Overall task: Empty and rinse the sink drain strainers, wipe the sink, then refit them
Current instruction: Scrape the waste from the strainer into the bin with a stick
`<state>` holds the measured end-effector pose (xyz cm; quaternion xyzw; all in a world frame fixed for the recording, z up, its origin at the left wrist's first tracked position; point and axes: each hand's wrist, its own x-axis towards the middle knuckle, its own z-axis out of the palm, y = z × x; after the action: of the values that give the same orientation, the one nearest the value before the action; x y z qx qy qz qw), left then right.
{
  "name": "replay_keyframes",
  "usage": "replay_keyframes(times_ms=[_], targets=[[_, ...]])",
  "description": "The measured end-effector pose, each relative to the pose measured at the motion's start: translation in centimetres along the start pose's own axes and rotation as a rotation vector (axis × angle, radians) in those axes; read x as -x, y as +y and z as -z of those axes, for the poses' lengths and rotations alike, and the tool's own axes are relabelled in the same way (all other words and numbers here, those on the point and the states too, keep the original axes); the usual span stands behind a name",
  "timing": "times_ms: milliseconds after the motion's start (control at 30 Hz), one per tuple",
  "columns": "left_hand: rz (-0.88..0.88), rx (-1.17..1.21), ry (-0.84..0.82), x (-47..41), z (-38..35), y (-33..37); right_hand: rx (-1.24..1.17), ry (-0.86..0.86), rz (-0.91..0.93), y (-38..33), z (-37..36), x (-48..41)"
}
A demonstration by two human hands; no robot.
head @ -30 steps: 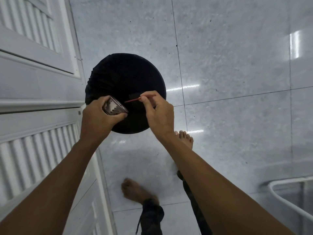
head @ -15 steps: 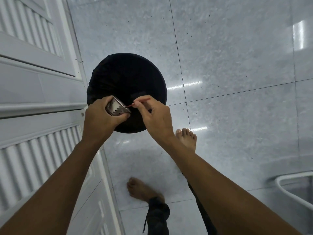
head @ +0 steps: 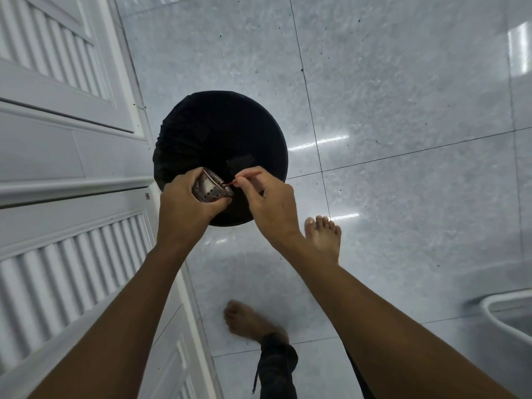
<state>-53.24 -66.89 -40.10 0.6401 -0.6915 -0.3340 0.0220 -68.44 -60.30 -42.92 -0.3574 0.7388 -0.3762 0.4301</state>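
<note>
The left hand (head: 184, 208) has its grip wrapped around a small perforated metal sink strainer basket (head: 209, 188), fingers curled over its far side and thumb pressed along its near edge, so the cup-shaped strainer is tilted with its open mouth facing right. The right hand (head: 269, 201) sits just beside it, thumb and forefinger pinched together on a thin red stick (head: 244, 177) whose left tip reaches the strainer's rim; whether the tip goes inside cannot be told. Both hands and the strainer hang above the near edge of a round bin lined with a black plastic bag (head: 218, 139), which stands on a glossy grey tiled floor (head: 403, 139) close against a white louvred cabinet door (head: 57, 269) on the left. A small dark square shape lies inside the bag just beyond the right hand's fingers; what it is cannot be made out. Two bare forearms reach in from the near corners of the scene. The person's bare right foot (head: 322, 240) is planted on the tiles near the bin, partly behind the right wrist, and the bare left foot (head: 247, 321) stands nearer, with a dark trouser cuff (head: 277, 358) above the ankle. A curved white rim of some fixture (head: 501, 315) shows at the near right edge.
</note>
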Motion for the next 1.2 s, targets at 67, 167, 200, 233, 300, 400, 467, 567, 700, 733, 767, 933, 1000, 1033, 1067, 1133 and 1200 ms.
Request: replay_keyframes(times_ms=[67,167,200,233,300,400,467,567,700,733,767,933,1000,1033,1067,1133,1200], targets=[[0.015,0.007,0.005,-0.1,-0.1,0.0,0.026,0.074,-0.020,0.2,0.4,-0.6],[0.031,0.017,0.019,-0.2,0.1,-0.3,0.029,0.116,-0.024,0.4,1.6,-1.4],[0.035,0.019,0.023,-0.2,0.1,-0.4,0.021,0.106,-0.008,0.3,1.8,-1.3],[0.037,0.022,0.027,-0.2,0.0,-0.4,0.010,0.081,0.012,0.2,1.8,-1.2],[0.038,0.027,0.031,0.0,-0.2,-0.1,0.045,0.010,0.043,0.1,1.3,-0.5],[0.038,0.038,0.032,0.1,-0.4,0.4,0.191,0.027,0.048,0.6,0.7,-0.2],[0.048,0.033,0.043,0.1,-0.4,0.4,0.150,0.114,-0.019,0.9,1.3,-0.7],[0.053,0.012,0.060,-0.3,-0.3,-0.1,0.049,0.157,-0.045,0.7,1.8,-1.4],[0.041,0.022,0.051,-0.4,-0.7,0.0,0.053,0.040,-0.008,0.5,0.5,-0.7],[0.037,0.031,0.048,-0.4,-0.8,0.1,0.076,0.051,-0.018,0.6,0.3,-0.8],[0.037,0.039,0.044,-0.4,-0.8,0.2,0.084,0.089,-0.036,0.7,0.5,-1.0],[0.081,0.119,0.039,-0.3,-0.5,-0.1,-0.041,0.103,-0.019,-0.1,1.3,-1.6],[0.084,0.162,0.029,-0.2,-0.7,0.2,-0.042,0.025,0.024,-0.4,0.4,-1.0],[0.080,0.177,0.018,0.0,-0.8,0.3,-0.013,0.016,0.026,-0.3,-0.1,-0.8],[0.076,0.186,0.011,0.1,-0.8,0.5,0.022,0.030,0.015,-0.2,-0.5,-0.7],[0.080,0.194,0.015,0.2,-0.9,0.7,0.087,0.106,-0.019,0.0,-0.6,-1.0],[0.089,0.196,0.032,0.2,-0.7,0.5,0.110,0.167,-0.030,0.0,0.1,-1.5]])
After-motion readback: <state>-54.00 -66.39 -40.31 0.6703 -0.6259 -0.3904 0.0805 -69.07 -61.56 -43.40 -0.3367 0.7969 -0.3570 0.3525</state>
